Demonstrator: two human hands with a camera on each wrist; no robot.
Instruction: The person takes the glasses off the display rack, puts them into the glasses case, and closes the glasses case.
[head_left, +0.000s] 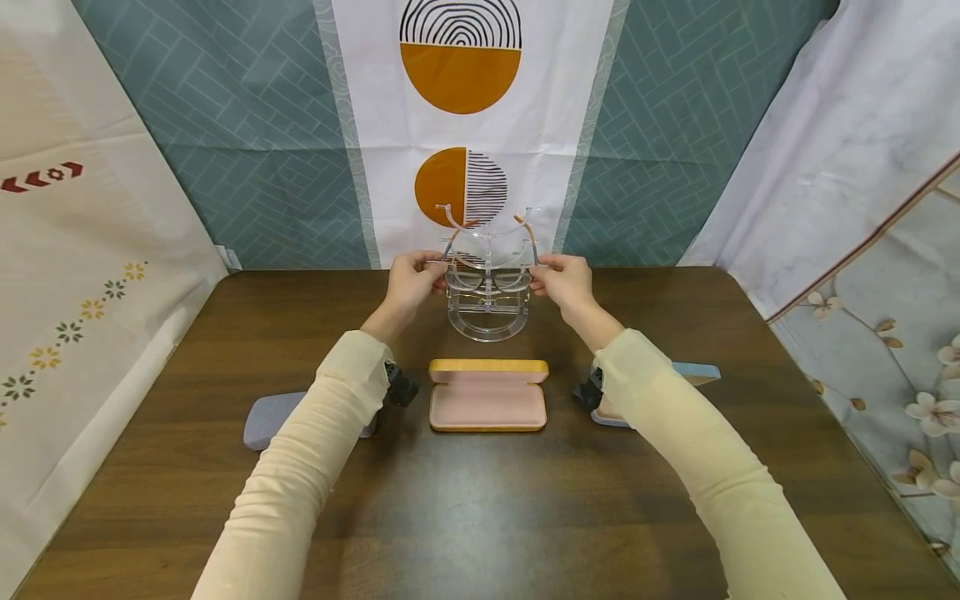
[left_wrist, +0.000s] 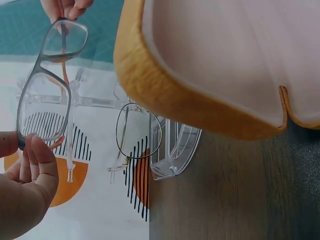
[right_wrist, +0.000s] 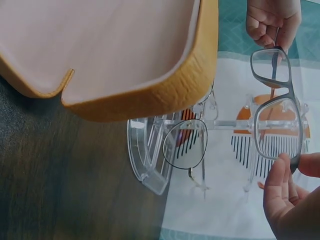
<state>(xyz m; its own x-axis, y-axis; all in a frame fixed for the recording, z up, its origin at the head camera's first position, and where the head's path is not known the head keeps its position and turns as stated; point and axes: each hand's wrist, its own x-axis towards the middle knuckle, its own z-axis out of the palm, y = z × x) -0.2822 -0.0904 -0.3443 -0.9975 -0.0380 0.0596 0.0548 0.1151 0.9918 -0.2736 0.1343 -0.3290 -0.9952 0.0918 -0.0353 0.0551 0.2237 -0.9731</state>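
My left hand [head_left: 408,287] and right hand [head_left: 567,287] pinch the two outer ends of grey-framed eyeglasses [left_wrist: 39,67]. The eyeglasses have orange temple tips, and their temples point back toward a clear display stand [head_left: 486,337]. In both wrist views the eyeglasses are in front of the stand's upper part; whether they touch it I cannot tell. On a lower level of the stand sits a second pair of glasses with thin round wire rims [right_wrist: 164,145]. Below the hands, a yellow glasses case [head_left: 487,367] with pink lining lies open on the table.
A grey-blue case [head_left: 272,419] lies at the left, partly hidden by my left sleeve. A light blue case [head_left: 697,372] at the right is partly covered by my right arm. Behind the stand hangs a patterned cloth [head_left: 645,142] at the wooden table's [head_left: 480,517] back edge.
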